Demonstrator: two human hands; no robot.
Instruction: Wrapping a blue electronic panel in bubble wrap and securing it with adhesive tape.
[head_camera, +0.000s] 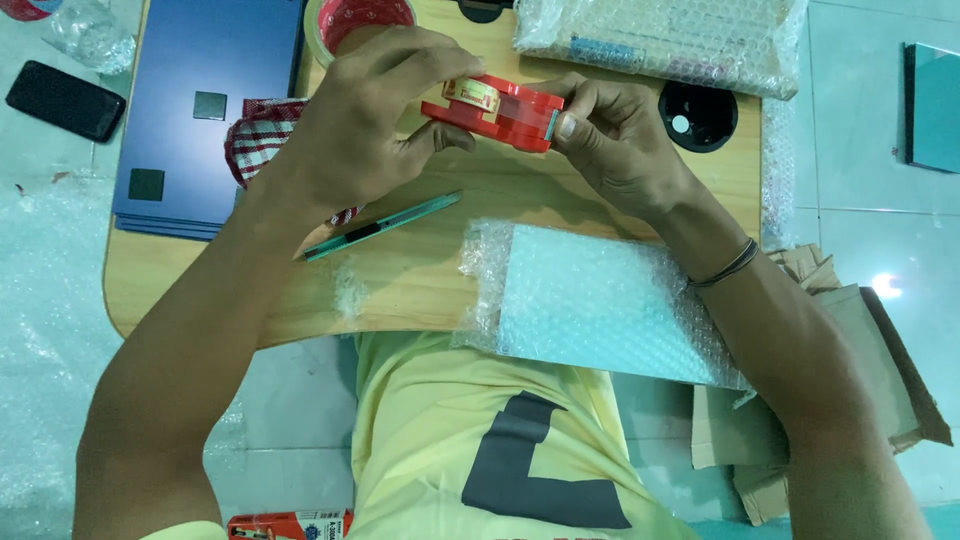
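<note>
A red tape dispenser (500, 110) with a brown tape roll is held above the wooden table (400, 290) by both hands. My left hand (365, 120) grips its left end, fingers over the top. My right hand (615, 140) holds its right end, thumb by the cutter. Just below, a flat item wrapped in bubble wrap (600, 305) lies at the table's near edge. A teal utility knife (385, 225) rests on the wood under my left wrist.
Blue flat panels (205, 110) are stacked at the left, with a red checked cloth (262, 135) beside them. A tape roll (340, 22), another bubble-wrapped package (660, 40) and a black round cup hole (698, 115) sit at the back. A phone (65, 100) and cardboard pieces (850, 370) lie on the floor.
</note>
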